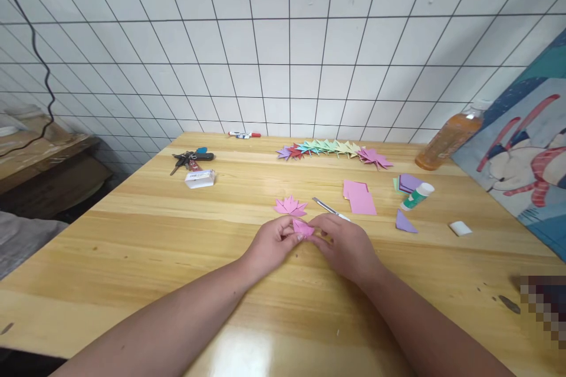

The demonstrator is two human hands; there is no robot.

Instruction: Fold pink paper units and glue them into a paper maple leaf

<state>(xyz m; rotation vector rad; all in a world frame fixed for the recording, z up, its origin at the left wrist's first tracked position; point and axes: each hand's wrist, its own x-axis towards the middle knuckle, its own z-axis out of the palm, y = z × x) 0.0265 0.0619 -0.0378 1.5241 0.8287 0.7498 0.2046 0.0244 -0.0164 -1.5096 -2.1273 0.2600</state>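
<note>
Between my two hands is a small folded piece of pink paper [303, 228], held just above the wooden table. My left hand [275, 241] pinches it from the left with thumb and fingers. From the right, my right hand [347, 244] grips its other edge with closed fingertips. Just beyond them lies a pink folded-paper fan shape [290, 206] with several points. A utility knife [329, 208] rests partly behind my right hand. Farther right is a stack of pink paper sheets [360, 197].
Along the back runs a row of coloured folded-paper pieces [329, 147]. At right are a glue stick [417, 196], a purple paper triangle [405, 222], a white eraser-like block [460, 228] and a drink bottle [451, 138]. Keys [190, 159], a small box [200, 178] and a marker [244, 135] lie left.
</note>
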